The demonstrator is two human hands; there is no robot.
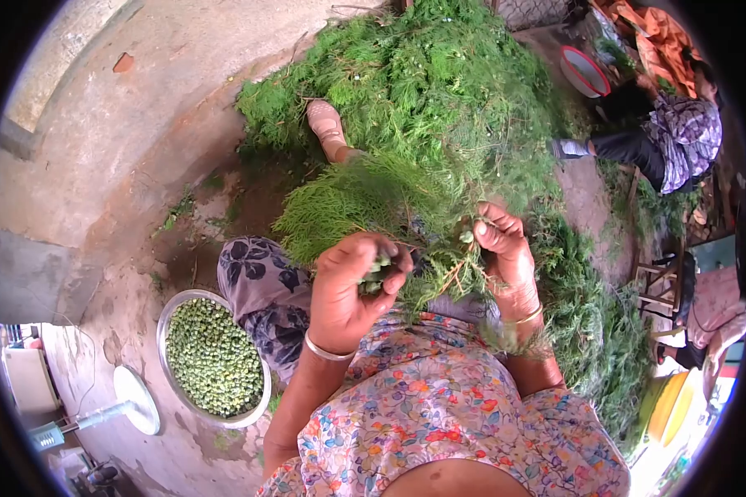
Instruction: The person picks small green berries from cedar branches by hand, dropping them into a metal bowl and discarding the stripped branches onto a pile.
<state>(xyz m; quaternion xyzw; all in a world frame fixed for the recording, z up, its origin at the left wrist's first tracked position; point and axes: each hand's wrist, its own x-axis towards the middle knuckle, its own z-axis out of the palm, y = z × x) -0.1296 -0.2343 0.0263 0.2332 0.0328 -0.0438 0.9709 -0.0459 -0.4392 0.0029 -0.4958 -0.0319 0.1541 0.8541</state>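
My left hand (pixel 358 290) is curled around several small green cones, which show between its fingers. Feathery green foliage (pixel 331 203) spreads just beyond that hand. To its right, my right hand (pixel 506 248) pinches a leafy sprig (pixel 460 277) with thin brown stems. A pale green cone (pixel 467 237) sits at the tip of its thumb. The two hands are apart, in front of my floral top, with parts of the sprig between them.
A metal basin (pixel 162 335) of small green cones stands at left, beside a white fan (pixel 137 400). A large heap of cut branches (pixel 423 74) lies ahead and down the right. A person (pixel 684 137) sits at upper right near a red-rimmed basin (pixel 585 71).
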